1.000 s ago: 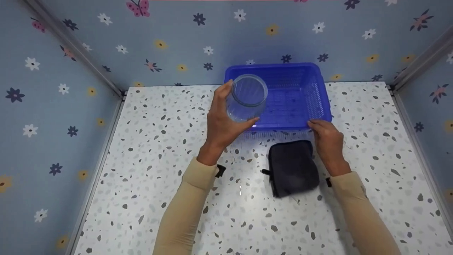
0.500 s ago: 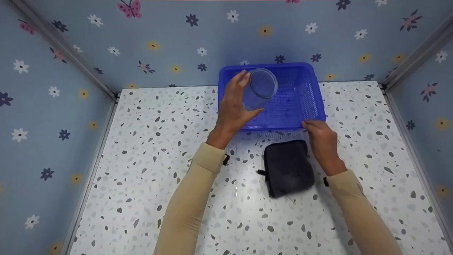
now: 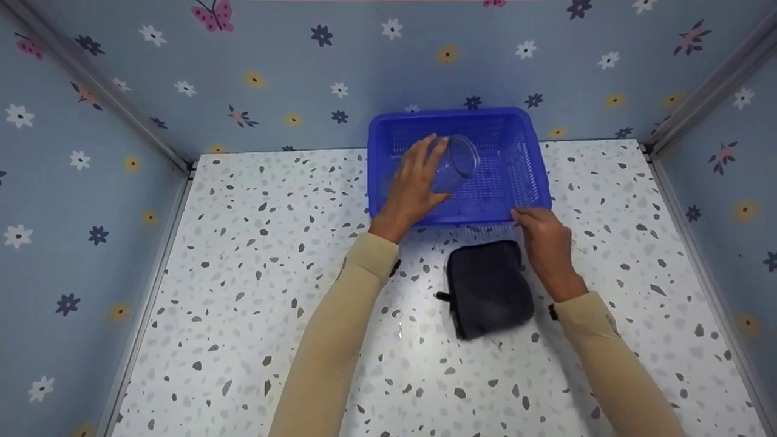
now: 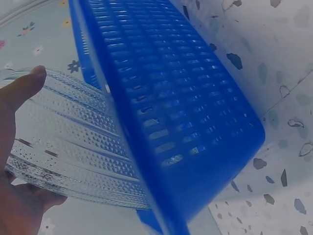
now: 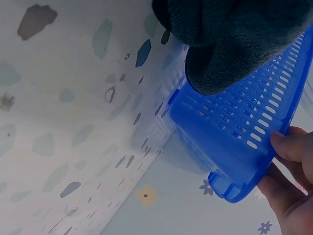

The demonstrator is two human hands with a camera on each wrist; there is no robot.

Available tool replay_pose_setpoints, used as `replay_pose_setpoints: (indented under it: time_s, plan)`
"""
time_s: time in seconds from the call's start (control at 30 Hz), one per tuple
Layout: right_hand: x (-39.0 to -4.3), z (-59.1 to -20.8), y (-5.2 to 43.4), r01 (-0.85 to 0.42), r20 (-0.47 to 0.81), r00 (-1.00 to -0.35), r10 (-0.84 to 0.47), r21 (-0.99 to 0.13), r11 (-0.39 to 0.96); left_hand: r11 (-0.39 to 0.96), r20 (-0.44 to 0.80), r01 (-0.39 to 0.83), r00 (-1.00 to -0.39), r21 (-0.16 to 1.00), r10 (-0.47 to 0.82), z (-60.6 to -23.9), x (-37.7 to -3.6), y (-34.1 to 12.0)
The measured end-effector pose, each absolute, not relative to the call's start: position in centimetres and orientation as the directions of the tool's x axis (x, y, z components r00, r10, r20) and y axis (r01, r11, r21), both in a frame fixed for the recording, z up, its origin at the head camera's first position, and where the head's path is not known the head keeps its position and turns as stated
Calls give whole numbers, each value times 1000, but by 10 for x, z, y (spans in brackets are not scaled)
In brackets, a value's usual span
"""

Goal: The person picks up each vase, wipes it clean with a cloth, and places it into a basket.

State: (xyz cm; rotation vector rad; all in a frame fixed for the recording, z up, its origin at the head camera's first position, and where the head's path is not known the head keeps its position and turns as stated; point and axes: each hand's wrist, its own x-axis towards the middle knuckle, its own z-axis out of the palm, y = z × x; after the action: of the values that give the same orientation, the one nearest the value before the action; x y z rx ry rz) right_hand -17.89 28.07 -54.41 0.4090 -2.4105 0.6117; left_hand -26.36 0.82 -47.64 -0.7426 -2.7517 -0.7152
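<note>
My left hand (image 3: 416,179) grips a clear glass jar (image 3: 459,162), its mouth tilted to the right, over the left part of a blue plastic basket (image 3: 425,220). In the left wrist view, the textured glass jar (image 4: 83,132) overlaps the basket's rim (image 4: 132,142), with fingers and thumb around it. My right hand (image 3: 546,243) pinches the basket's near rim close to its right corner. In the right wrist view, the right hand's thumb (image 5: 291,146) lies on the outer side of the slotted basket (image 5: 220,127).
A black zippered pouch (image 3: 490,290) lies on the speckled table (image 3: 243,303) just in front of the basket, beside my right forearm. Flower-patterned walls (image 3: 291,60) enclose the table at the back and both sides, with the basket close to the back one.
My left hand has moved right and forward over the basket, lowering the jar and tilting its mouth to the right. The right hand keeps its pinch on the rim.
</note>
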Motion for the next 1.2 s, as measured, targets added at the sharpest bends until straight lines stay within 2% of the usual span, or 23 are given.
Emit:
replay_pose_setpoints:
  time_s: [0.2, 0.4, 0.77, 1.0, 1.2]
  plan:
    - [-181, -545, 282, -433, 642, -750, -160, -293, 853, 775, 249, 511, -859, 373, 446, -487, -272, 16]
    - [-183, -544, 283, -429, 641, -754, -145, -313, 847, 785, 182, 496, -868, 371, 462, -492, -276, 24]
    - [-182, -544, 284, -422, 627, -767, -135, -336, 842, 812, 83, 532, -845, 242, 529, -500, -282, 43]
    - [-182, -544, 284, -423, 629, -764, -139, -327, 845, 821, -55, 508, -841, 260, 538, -504, -286, 52]
    - [-182, -545, 284, -427, 627, -765, -146, -326, 843, 823, -117, 497, -832, 276, 542, -505, -288, 57]
